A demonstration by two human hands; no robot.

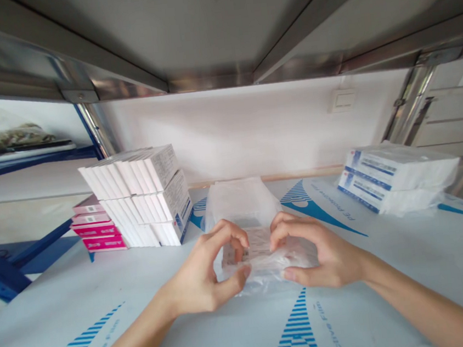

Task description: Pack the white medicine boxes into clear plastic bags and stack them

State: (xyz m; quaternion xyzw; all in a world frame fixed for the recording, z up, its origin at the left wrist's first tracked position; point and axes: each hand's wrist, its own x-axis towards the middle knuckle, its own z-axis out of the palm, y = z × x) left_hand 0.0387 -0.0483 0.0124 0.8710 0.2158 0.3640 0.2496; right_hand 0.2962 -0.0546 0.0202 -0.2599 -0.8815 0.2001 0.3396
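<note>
Clear, thin plastic bag [256, 248] lies on a shelf covered in white film with blue print [83, 299], at the middle of the view and just in front of both hands, with its long axis running roughly from 12 o'clock to 6 o'clock. Both forearms reach in from the lower corners, angled toward each other. The left hand [200, 270] comes from 7 o'clock and the right hand [323, 255] from 5 o'clock, both arched with the fingers curled over the top. Each grip is closed on the bag, pinching the plastic between fingertips and thumb, and the two hands nearly meet at the centre. A white printed card [255, 245] shows through the plastic between them, and the upper part of the bag extends toward 12 o'clock, close to the back wall. At 10 o'clock stands a stack of white rectangular cardboard boxes [135, 197] in two layers, about eight in the top layer, with the lower layer harder to count. Just beyond it, toward 9 o'clock, lie four flat pink boxes [96, 223] in a pile. At 2 o'clock sits one shrink-wrapped pack of white-and-blue boxes [397, 178], two layers high. A brushed-steel shelf [199, 28] runs overhead, and a white switch plate [342, 100] sits on the white wall behind.
</note>
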